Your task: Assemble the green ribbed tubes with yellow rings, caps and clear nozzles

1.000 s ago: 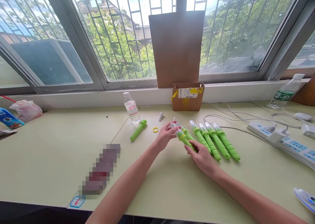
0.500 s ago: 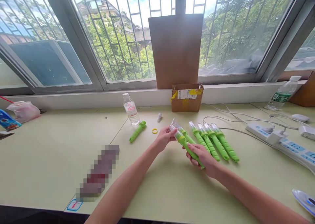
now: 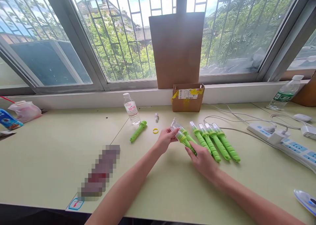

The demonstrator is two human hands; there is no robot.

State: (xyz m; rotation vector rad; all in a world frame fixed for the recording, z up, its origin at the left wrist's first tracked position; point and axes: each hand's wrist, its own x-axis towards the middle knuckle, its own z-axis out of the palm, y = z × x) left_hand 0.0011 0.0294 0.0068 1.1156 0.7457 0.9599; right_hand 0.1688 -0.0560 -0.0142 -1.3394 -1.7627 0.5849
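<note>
My left hand [image 3: 168, 140] pinches the clear cap end of a green stick [image 3: 184, 140]. On the same stick's green body, my right hand [image 3: 200, 155] has its thumb and fingers closed, hiding the lower end. Another capped green stick [image 3: 189, 136] lies just behind it. To the right, several green sticks with clear caps [image 3: 223, 142] lie side by side, slanting. A green stick without a clear cap [image 3: 138, 131] rests on the left. Between it and my left hand is a yellow ring [image 3: 155, 130], with a small clear and grey piece [image 3: 156, 117] behind.
A water bottle [image 3: 131, 109] stands at the back, left of a small cardboard box [image 3: 186, 103]. At the right are a white power strip [image 3: 291, 146], cables and a second bottle [image 3: 283, 95]. A blurred dark item [image 3: 101, 172] lies front left.
My right hand has shifted along the held stick, now covering its lower end. The small clear and grey piece has turned more upright in view and shifted slightly left.
</note>
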